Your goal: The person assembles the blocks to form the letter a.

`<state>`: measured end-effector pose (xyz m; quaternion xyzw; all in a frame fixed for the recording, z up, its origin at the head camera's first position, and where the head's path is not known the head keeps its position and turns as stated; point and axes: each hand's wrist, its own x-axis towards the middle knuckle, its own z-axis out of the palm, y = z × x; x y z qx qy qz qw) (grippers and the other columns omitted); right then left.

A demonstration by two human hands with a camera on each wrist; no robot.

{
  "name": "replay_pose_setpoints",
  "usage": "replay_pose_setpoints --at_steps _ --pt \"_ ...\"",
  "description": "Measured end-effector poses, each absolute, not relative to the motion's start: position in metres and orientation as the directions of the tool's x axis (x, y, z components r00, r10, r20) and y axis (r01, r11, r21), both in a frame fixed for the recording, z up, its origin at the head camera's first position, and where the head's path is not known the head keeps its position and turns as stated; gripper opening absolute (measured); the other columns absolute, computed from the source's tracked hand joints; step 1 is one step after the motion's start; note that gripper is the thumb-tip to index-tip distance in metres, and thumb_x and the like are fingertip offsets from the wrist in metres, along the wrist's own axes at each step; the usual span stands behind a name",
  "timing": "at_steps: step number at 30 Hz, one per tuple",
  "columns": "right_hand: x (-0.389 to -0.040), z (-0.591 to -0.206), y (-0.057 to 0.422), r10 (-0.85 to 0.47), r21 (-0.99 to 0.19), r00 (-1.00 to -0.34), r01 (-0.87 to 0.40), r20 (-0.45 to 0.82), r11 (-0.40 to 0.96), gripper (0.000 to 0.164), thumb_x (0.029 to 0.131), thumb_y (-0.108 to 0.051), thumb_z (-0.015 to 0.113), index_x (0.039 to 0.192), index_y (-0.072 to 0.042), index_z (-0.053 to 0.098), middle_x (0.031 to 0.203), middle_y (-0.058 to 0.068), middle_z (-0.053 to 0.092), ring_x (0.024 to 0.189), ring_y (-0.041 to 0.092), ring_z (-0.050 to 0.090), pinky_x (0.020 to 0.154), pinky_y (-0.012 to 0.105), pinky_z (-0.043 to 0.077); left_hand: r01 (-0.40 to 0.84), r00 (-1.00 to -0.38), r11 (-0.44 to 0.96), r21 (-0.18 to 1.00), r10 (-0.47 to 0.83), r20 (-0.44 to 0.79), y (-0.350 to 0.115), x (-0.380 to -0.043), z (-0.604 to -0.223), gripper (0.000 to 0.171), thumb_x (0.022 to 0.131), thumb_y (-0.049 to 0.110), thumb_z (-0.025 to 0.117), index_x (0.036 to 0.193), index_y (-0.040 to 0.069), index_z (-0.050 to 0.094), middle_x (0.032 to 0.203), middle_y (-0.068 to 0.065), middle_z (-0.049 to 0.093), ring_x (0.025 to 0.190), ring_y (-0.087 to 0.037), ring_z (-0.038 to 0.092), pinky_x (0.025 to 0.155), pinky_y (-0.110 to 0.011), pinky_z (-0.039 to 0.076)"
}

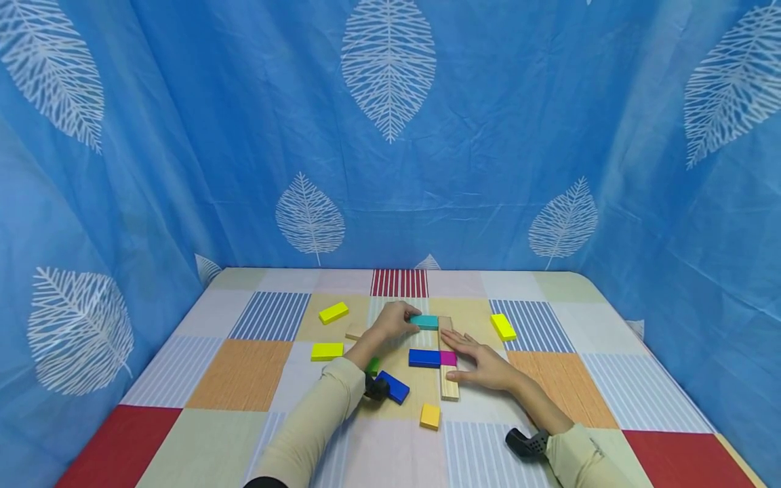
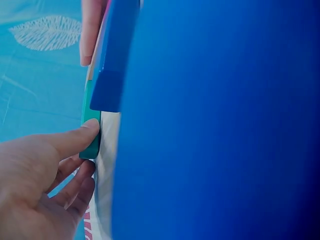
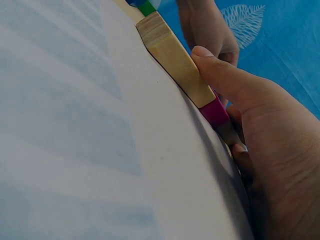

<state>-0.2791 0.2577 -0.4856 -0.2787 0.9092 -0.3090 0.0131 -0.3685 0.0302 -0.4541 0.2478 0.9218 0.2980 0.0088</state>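
My left hand (image 1: 390, 322) pinches the left end of a teal block (image 1: 426, 322), thumb on one face and fingers beneath in the left wrist view. The block's other end meets a plain wooden block (image 1: 445, 324). Nearer me in the same column come a magenta block (image 1: 448, 358) and a second wooden block (image 1: 449, 386). Along the column's right side lies my right hand (image 1: 485, 366), fingers stretched over the far wooden block; its thumb touches the near wooden block (image 3: 177, 62). A blue block (image 1: 424, 358) sits against the magenta one, parallel to the teal block.
Left of the column lie a second blue block (image 1: 395, 388), a partly hidden green block (image 1: 373, 364) and a wooden piece (image 1: 354, 331) behind my left wrist. An orange-yellow block (image 1: 430, 416) is nearest me. Yellow blocks (image 1: 333, 312) lie left and right on the patchwork cloth (image 1: 238, 373).
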Motion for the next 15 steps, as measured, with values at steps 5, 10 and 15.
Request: replay_pose_setpoints --at_steps 5,10,15 --pt "-0.2788 -0.4863 0.2577 -0.507 -0.572 -0.848 -0.494 0.153 0.654 0.078 0.080 -0.051 0.064 0.144 -0.021 0.034 0.149 -0.002 0.026 0.137 0.031 0.016 0.108 0.052 0.014 0.448 -0.880 0.706 0.549 0.457 0.130 0.0310 -0.3671 -0.4544 0.035 0.078 0.015 0.075 0.112 0.010 0.068 0.090 -0.002 0.063 0.076 -0.011 0.050 0.067 -0.023 0.045" --pt "-0.2785 -0.4866 0.2577 -0.503 -0.575 -0.851 -0.490 0.151 0.655 0.078 0.080 -0.051 0.064 0.144 -0.020 0.034 0.149 -0.001 0.026 0.137 0.032 0.016 0.107 0.054 0.014 0.450 -0.880 0.709 0.543 0.457 0.133 0.0313 -0.3669 -0.4553 0.035 0.079 0.016 0.074 0.113 0.010 0.068 0.088 0.000 0.061 0.074 -0.011 0.047 0.066 -0.023 0.043" --pt "-0.2784 -0.4869 0.2575 -0.503 -0.577 -0.851 -0.488 0.149 0.655 0.079 0.079 -0.052 0.065 0.144 -0.020 0.034 0.149 0.000 0.026 0.137 0.032 0.016 0.108 0.053 0.014 0.429 -0.885 0.694 0.579 0.450 0.117 0.0291 -0.3653 -0.4564 0.038 0.079 0.017 0.074 0.115 0.011 0.066 0.104 -0.004 0.063 0.088 -0.014 0.055 0.077 -0.026 0.047"
